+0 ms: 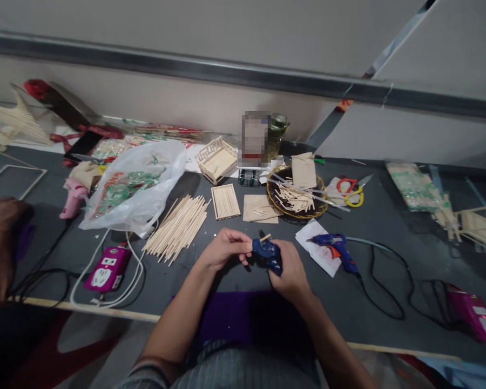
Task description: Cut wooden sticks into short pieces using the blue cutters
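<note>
Blue tool (266, 250) between two hands
The right hand (290, 269) grasps its right side; the left hand (228, 249) meets its left end, its hold unclear. A short stick (265, 237) shows on top.

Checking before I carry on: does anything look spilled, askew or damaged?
No clear damage shows. A few short pale wooden sticks lie loose on a flat brown sheet, outside the round yellow-rimmed basket that holds a heap of similar ones, so they look strayed, though perhaps set aside on purpose.
</note>
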